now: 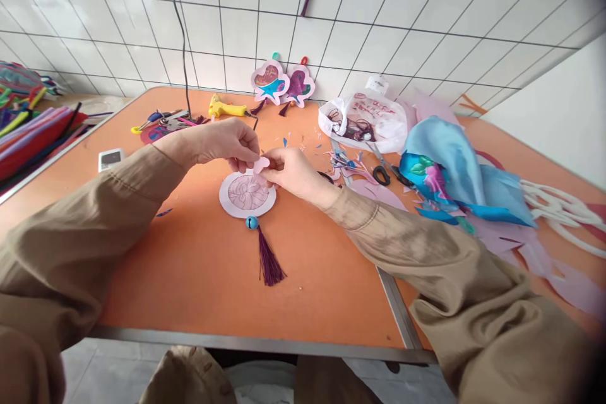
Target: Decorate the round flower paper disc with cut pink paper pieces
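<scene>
Bridging the left grip (226,142) and right grip (296,175), the pinched pink cutout (261,165) (probably light, flexible) is best held by its edges.

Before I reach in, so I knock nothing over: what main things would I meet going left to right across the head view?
Colorful strips, white device, left hand, pink piece, right hand, plastic bag, blue cloth, white cord.
</scene>
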A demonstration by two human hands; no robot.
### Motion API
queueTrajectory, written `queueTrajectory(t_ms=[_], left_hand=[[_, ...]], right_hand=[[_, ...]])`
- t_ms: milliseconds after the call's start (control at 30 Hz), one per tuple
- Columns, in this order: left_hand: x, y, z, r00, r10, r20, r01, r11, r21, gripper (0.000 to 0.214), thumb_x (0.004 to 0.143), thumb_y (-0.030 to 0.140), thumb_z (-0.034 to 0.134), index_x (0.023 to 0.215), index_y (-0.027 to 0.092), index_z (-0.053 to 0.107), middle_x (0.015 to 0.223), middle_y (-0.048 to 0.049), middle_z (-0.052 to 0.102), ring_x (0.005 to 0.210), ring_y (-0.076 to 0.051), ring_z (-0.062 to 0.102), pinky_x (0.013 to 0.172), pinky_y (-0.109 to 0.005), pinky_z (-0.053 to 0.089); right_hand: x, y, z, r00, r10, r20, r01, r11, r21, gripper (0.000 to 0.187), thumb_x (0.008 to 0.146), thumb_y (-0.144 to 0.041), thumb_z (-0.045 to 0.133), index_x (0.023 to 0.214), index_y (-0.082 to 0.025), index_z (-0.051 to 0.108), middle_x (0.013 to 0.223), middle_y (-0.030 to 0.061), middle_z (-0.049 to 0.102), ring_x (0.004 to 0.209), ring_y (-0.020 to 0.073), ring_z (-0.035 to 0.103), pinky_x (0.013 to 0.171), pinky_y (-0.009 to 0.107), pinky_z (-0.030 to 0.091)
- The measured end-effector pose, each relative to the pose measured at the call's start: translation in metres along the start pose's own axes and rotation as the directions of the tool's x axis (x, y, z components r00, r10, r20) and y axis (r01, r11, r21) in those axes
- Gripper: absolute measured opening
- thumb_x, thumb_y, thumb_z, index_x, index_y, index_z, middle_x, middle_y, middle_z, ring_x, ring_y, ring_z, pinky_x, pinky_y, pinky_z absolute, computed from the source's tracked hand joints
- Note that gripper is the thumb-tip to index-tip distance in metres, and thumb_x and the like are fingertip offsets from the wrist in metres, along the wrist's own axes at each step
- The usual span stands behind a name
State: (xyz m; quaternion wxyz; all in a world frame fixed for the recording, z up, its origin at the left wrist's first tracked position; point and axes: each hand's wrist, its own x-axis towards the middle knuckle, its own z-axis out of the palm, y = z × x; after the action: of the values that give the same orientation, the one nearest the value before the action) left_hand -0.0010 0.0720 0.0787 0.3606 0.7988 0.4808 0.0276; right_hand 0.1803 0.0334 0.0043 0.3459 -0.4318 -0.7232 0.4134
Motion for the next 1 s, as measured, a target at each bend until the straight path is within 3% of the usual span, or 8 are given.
queueTrajectory(t_ms=[400,567,733,1000], left_hand=[[-0.001,0.001,0.001,0.99,-0.021,0.139,0.002,0.99,0.141,0.015,0.07,0.035,0.067,0.071,0.02,0.065,0.069,-0.0044,0.068,0.076,-0.023,0.068,0.069,-0.032,0.052],[-0.006,0.002,-0.001,0.981,-0.051,0.188,-0.002,0.962,0.274,0.014,0.067,0.032,0.064,0.062,0.021,0.059,0.07,-0.0053,0.067,0.072,-0.024,0.067,0.063,-0.03,0.049],[-0.006,-0.001,-0.001,0.973,-0.068,0.219,0.001,0.955,0.295,0.017,0.071,0.037,0.063,0.072,0.021,0.069,0.079,-0.0071,0.072,0.076,-0.023,0.067,0.065,-0.028,0.049],[-0.01,0.006,-0.001,0.975,-0.094,0.2,0.018,0.936,0.352,0.025,0.075,0.042,0.062,0.077,0.021,0.074,0.081,-0.0079,0.074,0.077,-0.023,0.068,0.063,-0.026,0.047]], right_hand=[[-0.002,-0.008,0.004,0.996,0.092,0.005,-0.092,0.996,-0.001,0.01,0.084,-0.004,0.066,0.078,-0.012,0.066,0.065,-0.0001,0.067,0.051,0.0083,0.06,0.053,0.02,0.046],[-0.007,-0.013,0.007,1.0,0.016,0.004,-0.014,0.983,-0.184,0.009,0.083,-0.006,0.067,0.079,-0.013,0.071,0.071,0.0023,0.072,0.066,0.0113,0.066,0.064,0.022,0.047],[-0.012,-0.017,0.008,0.997,-0.048,0.069,0.065,0.957,-0.282,0.015,0.087,-0.006,0.062,0.084,-0.013,0.075,0.074,0.0025,0.073,0.072,0.0121,0.066,0.067,0.023,0.044],[-0.008,-0.003,0.01,0.981,-0.187,0.055,0.188,0.827,-0.53,0.019,0.088,-0.007,0.061,0.09,-0.014,0.078,0.094,0.0079,0.073,0.085,0.0174,0.065,0.076,0.027,0.043]])
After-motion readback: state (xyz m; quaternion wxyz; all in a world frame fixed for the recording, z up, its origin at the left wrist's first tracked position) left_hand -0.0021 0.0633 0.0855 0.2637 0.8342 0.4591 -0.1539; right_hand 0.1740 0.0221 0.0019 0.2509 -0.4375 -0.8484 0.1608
